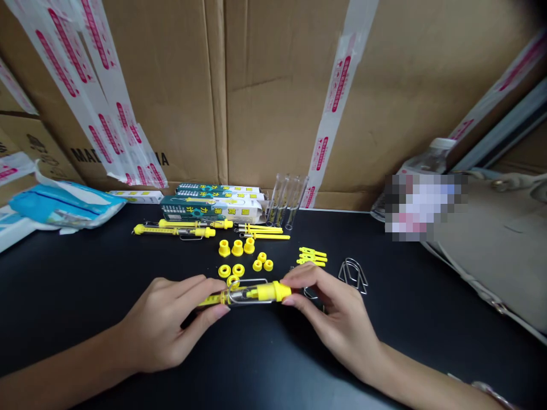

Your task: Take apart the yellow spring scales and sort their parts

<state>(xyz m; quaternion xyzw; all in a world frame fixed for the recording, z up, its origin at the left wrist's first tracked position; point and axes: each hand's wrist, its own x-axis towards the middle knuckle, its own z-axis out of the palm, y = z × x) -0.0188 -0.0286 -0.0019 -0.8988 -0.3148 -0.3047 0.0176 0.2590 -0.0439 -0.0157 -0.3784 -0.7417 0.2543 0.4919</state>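
Note:
My left hand (pixel 164 322) holds the yellow scale end of a tubular spring scale (pixel 243 295) between thumb and fingers. My right hand (pixel 331 313) grips the yellow cap at its other end, so the transparent tube lies between my hands. A wire loop shows beside the tube. Just beyond my hands lie yellow plastic rings (pixel 238 270) and small yellow caps (pixel 262 265). Larger yellow stoppers (pixel 237 247) stand further back. Several bent wire hooks (pixel 352 275) lie to the right of my right hand, and another wire piece is partly hidden behind it.
Two more yellow spring scales (pixel 173 230) and yellow rods (pixel 260 232) lie on the black table (pixel 64 285). Behind them are printed boxes (pixel 192 208), transparent tubes (pixel 286 200), and a taped cardboard wall. A blue packet sits left; a beige bag and bottle sit right.

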